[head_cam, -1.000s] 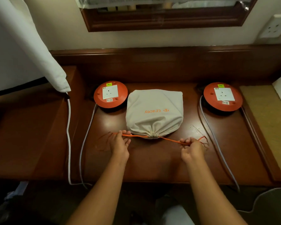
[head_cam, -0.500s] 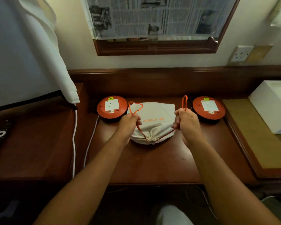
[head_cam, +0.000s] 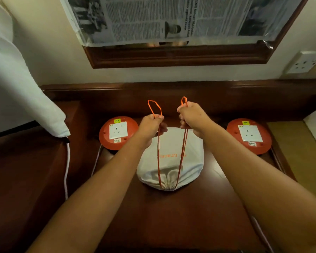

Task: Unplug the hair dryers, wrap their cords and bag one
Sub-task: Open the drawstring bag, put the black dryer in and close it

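The cinched bag [head_cam: 170,161] lies mid-tabletop [head_cam: 171,216] between two orange reels [head_cam: 118,133] [head_cam: 248,136]. The left hand [head_cam: 150,125] and right hand [head_cam: 193,117] hover over it, each grip clenched on an orange drawstring [head_cam: 182,152] loop. A white cloth [head_cam: 26,99] hangs at left, its cable [head_cam: 67,170] trailing down.

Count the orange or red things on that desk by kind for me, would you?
Round socket reels: 2
Drawstring loops: 2, one pinched in the left hand at, one in the right hand at
Printed logo on the bag: 1
Total: 5
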### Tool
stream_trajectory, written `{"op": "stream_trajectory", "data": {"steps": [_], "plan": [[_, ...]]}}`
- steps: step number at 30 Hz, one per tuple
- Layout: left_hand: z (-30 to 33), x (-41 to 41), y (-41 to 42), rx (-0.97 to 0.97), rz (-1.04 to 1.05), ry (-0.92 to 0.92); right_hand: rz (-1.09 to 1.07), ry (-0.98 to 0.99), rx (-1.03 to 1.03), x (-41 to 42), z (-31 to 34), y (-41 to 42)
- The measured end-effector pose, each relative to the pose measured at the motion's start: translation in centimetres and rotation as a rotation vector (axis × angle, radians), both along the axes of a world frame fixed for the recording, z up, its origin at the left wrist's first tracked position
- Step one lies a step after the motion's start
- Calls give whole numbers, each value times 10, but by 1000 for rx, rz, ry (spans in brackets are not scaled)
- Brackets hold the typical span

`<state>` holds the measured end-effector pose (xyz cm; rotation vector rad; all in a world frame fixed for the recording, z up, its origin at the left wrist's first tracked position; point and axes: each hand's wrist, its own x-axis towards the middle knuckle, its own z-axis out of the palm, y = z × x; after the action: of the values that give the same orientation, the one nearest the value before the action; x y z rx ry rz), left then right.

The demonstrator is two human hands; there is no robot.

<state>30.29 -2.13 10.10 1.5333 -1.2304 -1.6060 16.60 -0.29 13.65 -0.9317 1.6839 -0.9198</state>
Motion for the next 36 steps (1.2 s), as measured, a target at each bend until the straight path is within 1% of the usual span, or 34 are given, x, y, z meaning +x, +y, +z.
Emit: {"op": "stream_trajectory", "data": {"steps": [5, 8, 12, 15, 18, 22, 24, 25, 27, 29, 31, 33, 34, 36], "plan": [[-32, -19, -48, 64, 1, -10, 78, 35, 50, -14, -37, -60], [-53, -25, -69, 104, -7, -64, 116, 94, 77, -18, -59, -84], [-74, -24, -82, 181, -42, -106, 141, 188, 139, -25, -83, -102], [-77, -17, -82, 177, -51, -144, 148, 224, 166, -36, -94, -99], [-83, 1, -73, 149, -24, -199, 81, 230, 154, -53, -106, -82], [-100, 36, -39, 11, 69, -257, -130, 243, 197, -74, -132, -32], [-116, 50, -17, -35, 121, -299, -203, 153, 254, -80, -149, -1], [-124, 56, -7, -29, 149, -315, -225, 99, 291, -80, -157, 13], [-138, 65, 10, 40, 207, -323, -236, 40, 372, -77, -170, 35], [-149, 71, 24, 140, 239, -308, -234, -46, 386, -70, -179, 50], [-157, 75, 37, 243, 270, -196, -241, -204, 345, -63, -185, 61], [-164, 77, 46, 365, 297, -45, -242, -315, 298, -58, -187, 68], [-168, 79, 48, 405, 293, 6, -246, -346, 278, -56, -188, 70], [-178, 83, 51, 453, 278, 45, -270, -370, 264, -56, -194, 73]]}}
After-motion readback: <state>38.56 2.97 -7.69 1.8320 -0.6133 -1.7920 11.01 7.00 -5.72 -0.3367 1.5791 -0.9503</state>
